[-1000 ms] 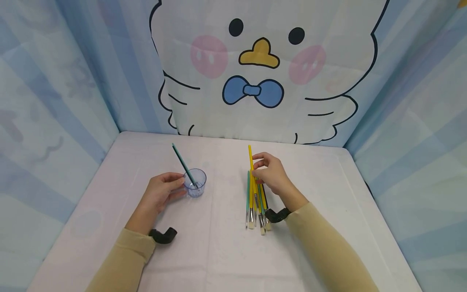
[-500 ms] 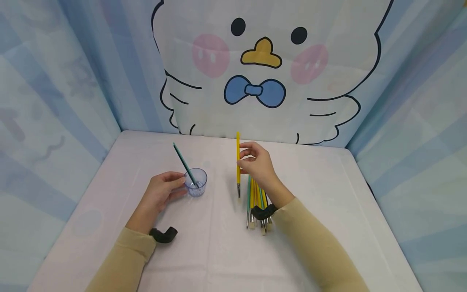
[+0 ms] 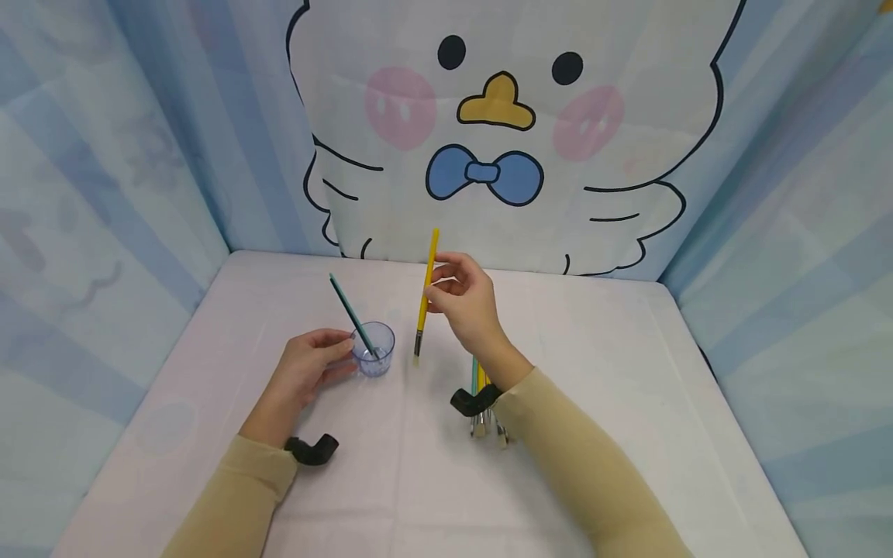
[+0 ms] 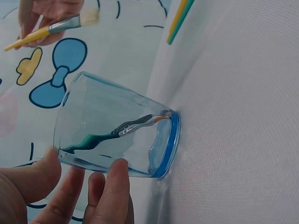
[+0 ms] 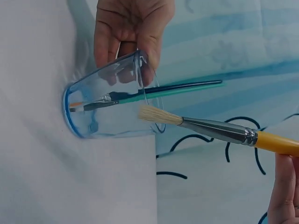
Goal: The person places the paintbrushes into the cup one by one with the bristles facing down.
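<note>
My left hand [image 3: 314,366] holds the clear bluish plastic cup [image 3: 373,363] at its left side, thumb at the rim and fingers along the wall. The cup stands upright on the table. Two paintbrushes [image 5: 187,87], one dark and one teal, lean in it with bristles down. Between thumb and fingers, my right hand [image 3: 466,302] pinches a yellow-handled paintbrush [image 3: 429,271] with a silver ferrule and pale bristles. It is raised, bristles down, just right of the cup. In the right wrist view its bristle tip [image 5: 156,115] overlaps the cup's rim.
Several more paintbrushes [image 3: 480,380] with yellow and green handles lie in a bundle on the white table [image 3: 349,496], partly hidden under my right wrist. A curtain with a cartoon bird [image 3: 488,225] hangs behind the table's back edge.
My right hand has lifted the yellow paintbrush from the bundle and carried it left and up, close to the cup. My left hand and the cup have stayed in place.
</note>
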The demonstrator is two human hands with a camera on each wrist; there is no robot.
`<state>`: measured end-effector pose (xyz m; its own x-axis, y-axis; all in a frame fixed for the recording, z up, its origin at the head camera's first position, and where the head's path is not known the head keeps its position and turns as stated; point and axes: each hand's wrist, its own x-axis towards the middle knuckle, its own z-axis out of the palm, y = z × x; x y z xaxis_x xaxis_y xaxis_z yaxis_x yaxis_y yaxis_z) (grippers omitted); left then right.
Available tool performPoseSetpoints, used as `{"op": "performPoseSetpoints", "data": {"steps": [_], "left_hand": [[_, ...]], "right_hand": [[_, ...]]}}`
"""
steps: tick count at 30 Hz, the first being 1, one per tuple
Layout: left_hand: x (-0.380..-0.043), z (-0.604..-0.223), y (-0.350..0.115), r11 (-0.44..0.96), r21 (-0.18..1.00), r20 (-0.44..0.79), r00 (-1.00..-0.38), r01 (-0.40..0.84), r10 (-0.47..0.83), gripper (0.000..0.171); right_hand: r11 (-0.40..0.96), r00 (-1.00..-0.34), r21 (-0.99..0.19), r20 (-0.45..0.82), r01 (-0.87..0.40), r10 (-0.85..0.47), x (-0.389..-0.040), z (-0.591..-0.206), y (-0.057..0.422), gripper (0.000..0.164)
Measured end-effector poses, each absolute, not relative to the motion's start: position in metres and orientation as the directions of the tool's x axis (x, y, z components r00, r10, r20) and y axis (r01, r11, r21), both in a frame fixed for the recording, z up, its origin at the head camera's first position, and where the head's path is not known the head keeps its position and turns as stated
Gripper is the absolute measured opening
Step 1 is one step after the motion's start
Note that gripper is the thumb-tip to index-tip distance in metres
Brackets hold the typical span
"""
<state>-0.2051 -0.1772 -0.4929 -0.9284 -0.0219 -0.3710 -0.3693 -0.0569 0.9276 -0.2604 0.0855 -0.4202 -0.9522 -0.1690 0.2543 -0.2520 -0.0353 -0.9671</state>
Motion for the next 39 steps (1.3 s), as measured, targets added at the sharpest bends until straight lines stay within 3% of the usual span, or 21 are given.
{"op": "performPoseSetpoints", "data": {"steps": [14,39], "left_hand": [[-0.205,-0.494,-0.177,-0.044,0.926,-0.376,-0.926,-0.375,-0.019,0.040],[-0.208,-0.493,-0.176,-0.038,0.919,-0.395,-0.918,-0.393,-0.029,0.042]], "right_hand": [[-0.104,-0.941,-0.949,0.311,-0.299,-0.134,-0.266,-0.423,0.047,0.043],[0.169,-0.954,-0.961,0.177,-0.221,-0.240,-0.274,-0.456,0.012,0.040]]}}
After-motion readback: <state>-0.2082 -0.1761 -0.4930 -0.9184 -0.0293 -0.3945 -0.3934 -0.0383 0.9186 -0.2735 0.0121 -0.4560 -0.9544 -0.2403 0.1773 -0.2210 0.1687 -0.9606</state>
